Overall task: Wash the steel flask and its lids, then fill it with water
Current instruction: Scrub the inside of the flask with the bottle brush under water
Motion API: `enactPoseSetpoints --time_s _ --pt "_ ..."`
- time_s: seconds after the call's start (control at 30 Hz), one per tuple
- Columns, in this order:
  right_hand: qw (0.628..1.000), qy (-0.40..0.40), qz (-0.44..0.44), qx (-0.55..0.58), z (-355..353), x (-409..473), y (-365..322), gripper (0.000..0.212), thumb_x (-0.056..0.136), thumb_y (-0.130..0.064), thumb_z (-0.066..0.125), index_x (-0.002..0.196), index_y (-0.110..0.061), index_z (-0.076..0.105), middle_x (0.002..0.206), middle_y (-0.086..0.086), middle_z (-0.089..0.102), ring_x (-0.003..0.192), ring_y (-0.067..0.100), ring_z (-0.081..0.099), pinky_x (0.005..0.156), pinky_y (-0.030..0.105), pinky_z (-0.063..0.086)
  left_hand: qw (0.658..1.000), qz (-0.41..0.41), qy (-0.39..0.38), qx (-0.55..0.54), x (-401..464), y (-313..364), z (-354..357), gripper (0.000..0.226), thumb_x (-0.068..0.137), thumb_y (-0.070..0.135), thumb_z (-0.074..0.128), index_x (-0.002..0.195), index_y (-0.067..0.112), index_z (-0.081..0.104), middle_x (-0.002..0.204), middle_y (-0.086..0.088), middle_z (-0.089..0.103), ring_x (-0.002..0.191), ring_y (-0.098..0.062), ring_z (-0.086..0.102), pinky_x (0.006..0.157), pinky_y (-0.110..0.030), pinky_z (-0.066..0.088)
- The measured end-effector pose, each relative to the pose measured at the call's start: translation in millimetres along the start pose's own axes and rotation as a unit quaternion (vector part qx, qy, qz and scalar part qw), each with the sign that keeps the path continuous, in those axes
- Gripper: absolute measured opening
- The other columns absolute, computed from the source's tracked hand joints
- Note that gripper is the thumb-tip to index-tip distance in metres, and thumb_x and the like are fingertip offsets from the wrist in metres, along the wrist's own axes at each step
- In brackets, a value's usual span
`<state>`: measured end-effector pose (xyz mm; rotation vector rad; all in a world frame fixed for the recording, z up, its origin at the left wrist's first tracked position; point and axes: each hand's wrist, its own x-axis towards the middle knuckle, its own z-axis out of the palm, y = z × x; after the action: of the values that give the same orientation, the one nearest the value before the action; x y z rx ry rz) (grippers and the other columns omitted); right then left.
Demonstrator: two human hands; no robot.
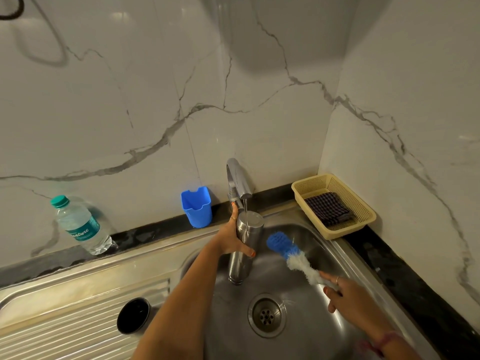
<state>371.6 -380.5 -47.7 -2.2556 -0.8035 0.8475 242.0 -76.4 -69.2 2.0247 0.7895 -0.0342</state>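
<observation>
My left hand point(231, 237) grips the steel flask point(245, 245) around its upper body and holds it upright in the sink point(337, 261), its open mouth under the tap point(237, 181). A thin stream of water runs from the tap into the flask. My right hand point(345, 294) holds the handle of a bottle brush point(291, 255) with white and blue bristles, just right of the flask and apart from it. A black round lid point(133, 316) lies on the ribbed drainboard to the left.
A blue plastic holder point(196, 210) stands on the ledge behind the sink. A water bottle with a green cap point(80, 226) leans against the wall at left. A yellow basket point(361, 203) with a checked cloth sits at the right corner. The drain point(267, 315) lies open below.
</observation>
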Motion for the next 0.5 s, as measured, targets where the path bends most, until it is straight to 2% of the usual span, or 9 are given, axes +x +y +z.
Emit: enactPoseSetpoints --time_s 0.1,0.3,0.5 --pt "1.000 0.002 -0.002 -0.004 0.9 0.4 1.2 0.042 0.098 -0.018 0.051 0.139 -0.029 0.047 0.070 -0.006 0.064 0.042 -0.010 0.052 0.050 0.007 0.039 1.000 0.000 -0.002 0.000 -0.4 3.7 0.0 0.156 0.060 0.019 0.093 0.146 0.029 -0.037 0.155 -0.006 0.037 0.143 -0.029 0.033 0.119 -0.047 0.027" --pt "1.000 0.001 0.000 -0.013 2.7 1.7 2.1 0.043 0.099 -0.020 0.051 0.140 -0.032 0.046 0.073 -0.011 0.062 0.046 -0.011 0.054 0.051 0.008 0.040 1.000 -0.007 0.000 0.000 0.0 4.3 1.8 0.155 0.061 0.022 0.093 0.144 0.033 -0.037 0.157 -0.006 0.034 0.144 -0.029 0.032 0.119 -0.047 0.027" --pt "1.000 0.004 0.011 -0.014 -1.8 0.5 0.6 0.041 0.099 -0.021 0.049 0.139 -0.029 0.045 0.074 -0.012 0.059 0.066 0.002 0.061 0.052 0.008 0.039 1.000 0.006 0.013 -0.010 -3.1 3.6 3.7 0.151 0.065 0.016 0.091 0.145 0.030 -0.036 0.156 -0.008 0.034 0.143 -0.030 0.034 0.117 -0.043 0.027"
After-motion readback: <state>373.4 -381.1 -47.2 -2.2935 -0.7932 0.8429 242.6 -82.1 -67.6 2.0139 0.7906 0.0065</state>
